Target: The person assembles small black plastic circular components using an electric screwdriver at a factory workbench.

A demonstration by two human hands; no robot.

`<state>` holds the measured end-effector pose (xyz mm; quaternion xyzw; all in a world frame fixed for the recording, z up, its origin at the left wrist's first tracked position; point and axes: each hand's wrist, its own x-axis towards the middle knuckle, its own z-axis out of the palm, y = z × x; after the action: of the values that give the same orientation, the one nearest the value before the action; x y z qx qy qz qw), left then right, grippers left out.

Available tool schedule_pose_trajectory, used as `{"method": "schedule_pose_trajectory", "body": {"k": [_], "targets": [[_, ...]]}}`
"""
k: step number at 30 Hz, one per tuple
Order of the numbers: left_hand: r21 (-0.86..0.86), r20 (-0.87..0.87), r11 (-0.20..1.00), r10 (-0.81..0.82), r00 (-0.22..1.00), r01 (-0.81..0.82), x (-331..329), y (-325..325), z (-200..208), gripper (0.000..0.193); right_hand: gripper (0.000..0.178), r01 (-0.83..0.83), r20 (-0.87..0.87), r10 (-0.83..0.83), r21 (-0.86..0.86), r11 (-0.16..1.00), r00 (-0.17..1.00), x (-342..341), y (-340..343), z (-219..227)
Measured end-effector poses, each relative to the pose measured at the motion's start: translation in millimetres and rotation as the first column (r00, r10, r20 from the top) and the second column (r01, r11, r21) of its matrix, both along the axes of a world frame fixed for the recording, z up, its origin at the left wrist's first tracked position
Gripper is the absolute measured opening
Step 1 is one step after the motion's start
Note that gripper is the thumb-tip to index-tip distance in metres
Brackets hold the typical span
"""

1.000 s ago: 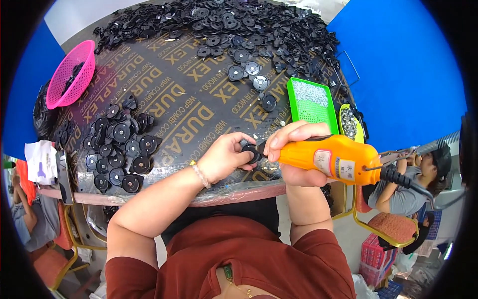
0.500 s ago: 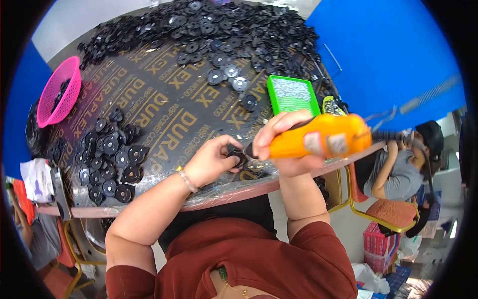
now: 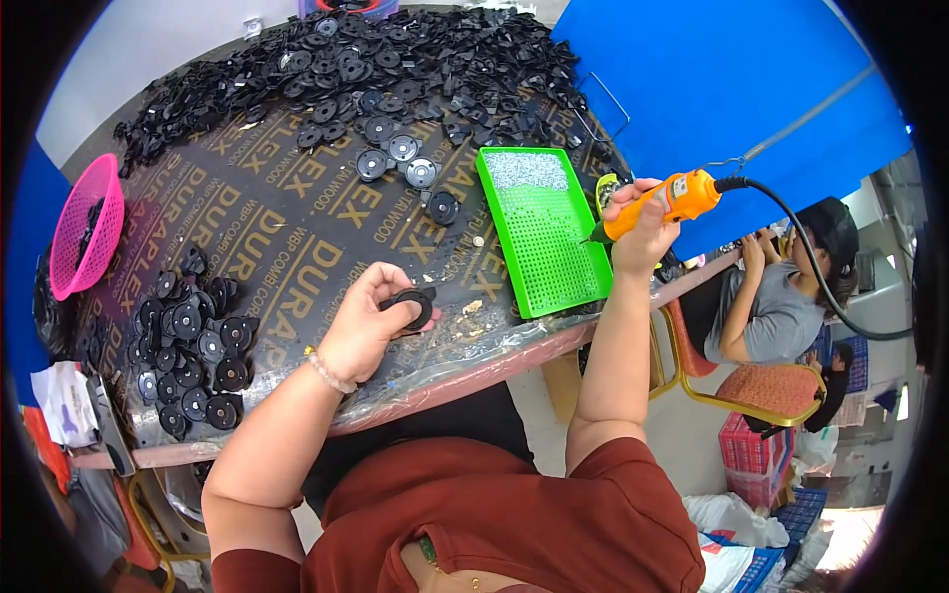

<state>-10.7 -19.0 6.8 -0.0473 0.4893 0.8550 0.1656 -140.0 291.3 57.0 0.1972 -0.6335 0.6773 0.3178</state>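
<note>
My left hand (image 3: 374, 318) is closed on a black round plastic part (image 3: 413, 308), pinched between thumb and fingers just above the table near its front edge. My right hand (image 3: 641, 219) grips an orange electric screwdriver (image 3: 682, 198), whose dark tip points left over the green perforated tray (image 3: 534, 304). Whether the tip touches the tray cannot be told. Small silver screws (image 3: 526, 170) are heaped at the tray's far end. Loose black round parts (image 3: 403, 148) with metal centres lie beyond my left hand, and a cluster of similar parts (image 3: 188, 346) sits to its left.
A large pile of black parts (image 3: 346, 69) covers the table's far side. At the left edge stands a pink mesh basket (image 3: 89, 232). A black cord (image 3: 791, 222) and a spring (image 3: 806, 114) run from the screwdriver. Another person (image 3: 781, 296) sits at the right.
My right hand has carried the screwdriver away from the round part, to the right and over the tray. My left hand, still holding the part, has shifted slightly left. The view has turned.
</note>
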Motion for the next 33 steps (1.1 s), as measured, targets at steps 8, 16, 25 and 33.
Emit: {"method": "schedule_pose_trajectory", "body": {"k": [8, 16, 25, 33], "targets": [[0.006, 0.042, 1.0, 0.018, 0.999, -0.018, -0.1, 0.7, 6.4, 0.027, 0.061, 0.038, 0.004, -0.038, 0.004, 0.999, 0.999, -2.2, 5.0, -3.2], [0.025, 0.047, 1.0, 0.005, 0.999, -0.007, 2.2, -1.4, 3.6, 0.032, 0.062, -0.035, -0.045, 0.031, -0.09, 0.995, 0.999, 17.3, -4.6, 13.1], [-0.04, 0.016, 0.998, -0.055, 0.998, 0.056, 0.7, -0.4, -3.3, 0.035, 0.082, -0.622, -0.211, 0.599, -0.056, 0.781, 0.772, 83.6, -102.6, 24.7], [-0.084, 0.039, 0.994, -0.064, 0.997, 0.067, 2.1, 0.2, 5.9, 0.032, 0.075, -0.715, -0.135, 0.703, -0.148, 0.683, 0.699, 85.2, -148.0, 12.0]]}}
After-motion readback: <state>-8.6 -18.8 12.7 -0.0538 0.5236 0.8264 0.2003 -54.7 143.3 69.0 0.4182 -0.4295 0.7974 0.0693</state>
